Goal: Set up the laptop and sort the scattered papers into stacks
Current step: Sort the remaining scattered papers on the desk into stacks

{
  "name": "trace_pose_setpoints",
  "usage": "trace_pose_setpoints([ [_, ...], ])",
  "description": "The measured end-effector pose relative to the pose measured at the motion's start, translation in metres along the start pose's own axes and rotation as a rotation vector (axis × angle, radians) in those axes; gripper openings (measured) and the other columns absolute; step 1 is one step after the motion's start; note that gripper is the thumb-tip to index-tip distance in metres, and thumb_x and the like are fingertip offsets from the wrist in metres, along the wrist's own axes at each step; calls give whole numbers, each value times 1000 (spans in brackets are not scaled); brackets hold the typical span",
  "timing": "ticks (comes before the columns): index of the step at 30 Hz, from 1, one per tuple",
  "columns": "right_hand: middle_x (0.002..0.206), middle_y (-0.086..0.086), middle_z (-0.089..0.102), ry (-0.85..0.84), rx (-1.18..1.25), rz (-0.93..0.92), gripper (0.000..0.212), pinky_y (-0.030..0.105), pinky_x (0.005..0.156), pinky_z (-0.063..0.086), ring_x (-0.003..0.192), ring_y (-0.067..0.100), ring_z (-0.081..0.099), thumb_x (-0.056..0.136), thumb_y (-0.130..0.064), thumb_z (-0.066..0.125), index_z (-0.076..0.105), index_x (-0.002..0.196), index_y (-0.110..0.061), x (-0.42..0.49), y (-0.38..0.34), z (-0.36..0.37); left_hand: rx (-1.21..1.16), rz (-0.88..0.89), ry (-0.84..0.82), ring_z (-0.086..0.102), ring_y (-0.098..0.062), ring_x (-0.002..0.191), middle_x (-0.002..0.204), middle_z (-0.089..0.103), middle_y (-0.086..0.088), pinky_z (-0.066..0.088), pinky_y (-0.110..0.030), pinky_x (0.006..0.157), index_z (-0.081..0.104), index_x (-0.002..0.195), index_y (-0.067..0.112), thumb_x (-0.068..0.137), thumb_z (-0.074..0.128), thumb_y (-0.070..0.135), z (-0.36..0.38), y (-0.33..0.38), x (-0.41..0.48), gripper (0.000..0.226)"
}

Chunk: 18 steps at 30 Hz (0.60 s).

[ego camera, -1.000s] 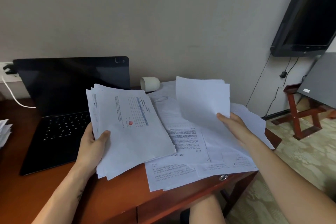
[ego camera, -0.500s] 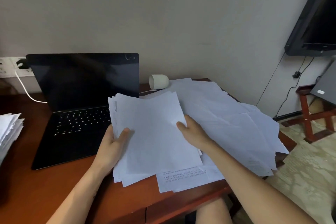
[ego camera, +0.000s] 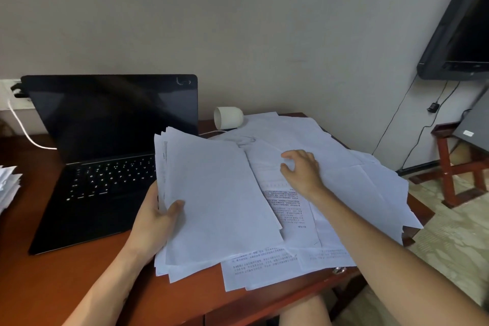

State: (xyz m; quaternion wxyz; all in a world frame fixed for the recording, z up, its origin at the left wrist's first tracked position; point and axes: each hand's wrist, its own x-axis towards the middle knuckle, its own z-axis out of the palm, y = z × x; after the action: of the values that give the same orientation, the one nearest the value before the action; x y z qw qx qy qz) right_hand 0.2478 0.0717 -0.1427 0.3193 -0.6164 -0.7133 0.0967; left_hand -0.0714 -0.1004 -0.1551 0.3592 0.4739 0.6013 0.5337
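The sheaf (ego camera: 217,198) hides the laptop's (ego camera: 111,127) right edge, papers (ego camera: 357,180) bury the desk's (ego camera: 66,272) right end, and the left-edge stack (ego camera: 8,185) is cut off by the frame.

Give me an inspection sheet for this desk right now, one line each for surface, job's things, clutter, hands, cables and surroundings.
Surface: reddish-brown wooden desk, right half under paper.
Job's things: laptop open, screen dark, keys lit; held stack; scattered papers overlapping at right; small stack at left edge.
Clutter: white cylinder on its side behind the papers.
Hands: left hand grips the held stack by its left edge; right hand on the scattered papers, fingers bent, grip unclear.
Cables: white cable from the wall socket to the laptop's left side; black cables down the right wall.
Surroundings: dark wall-mounted screen, red wooden stand, patterned floor.
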Motion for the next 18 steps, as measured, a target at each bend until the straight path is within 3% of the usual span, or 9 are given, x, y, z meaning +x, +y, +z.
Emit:
trace_pose_setpoints([
  [4,148,6,45,-104,-256,124,60,43,114,24,143,29,28,92,-52,61,50,143,-22,31,28,-6,-1,-5,18,68,-18,116,129,68,10,58,-51,99,49,144,37,101,66,19,1,-3,1,50],
  [6,148,9,47,-151,-306,195,69,45,112,29,140,32,35,93,-61,55,47,145,-17,41,38,-9,6,-7,22,69,-18,116,128,68,10,58,-52,98,48,144,38,101,67,21,2,-4,2,50],
  [9,133,12,58,-161,-384,205,67,43,102,39,127,33,47,95,-63,51,54,133,-8,51,48,-12,10,-14,24,69,-17,115,127,69,12,58,-51,98,49,143,39,101,66,20,1,-6,3,50],
  [13,117,16,65,-130,-542,87,52,38,83,46,112,33,57,102,-51,47,57,120,-4,53,46,-17,-6,-21,24,70,-15,114,126,70,11,58,-49,98,50,143,38,101,66,18,1,-6,3,49],
  [15,101,16,70,-75,-687,-22,38,36,71,48,96,34,63,99,-38,58,61,111,-3,49,43,-13,-4,-21,23,70,-15,114,126,70,11,59,-49,97,50,143,38,101,66,18,1,-5,2,49],
  [17,66,15,66,-44,-799,-59,35,32,52,48,62,33,64,63,-12,90,66,85,-1,40,40,-6,4,-21,22,70,-16,114,126,70,11,59,-49,97,50,142,38,101,66,19,1,-4,2,48],
  [18,56,14,61,6,-795,-83,40,30,46,46,51,32,61,48,2,90,65,78,0,37,41,-1,6,-21,21,70,-16,115,126,70,11,59,-48,97,50,142,38,101,66,19,1,-4,2,48],
])
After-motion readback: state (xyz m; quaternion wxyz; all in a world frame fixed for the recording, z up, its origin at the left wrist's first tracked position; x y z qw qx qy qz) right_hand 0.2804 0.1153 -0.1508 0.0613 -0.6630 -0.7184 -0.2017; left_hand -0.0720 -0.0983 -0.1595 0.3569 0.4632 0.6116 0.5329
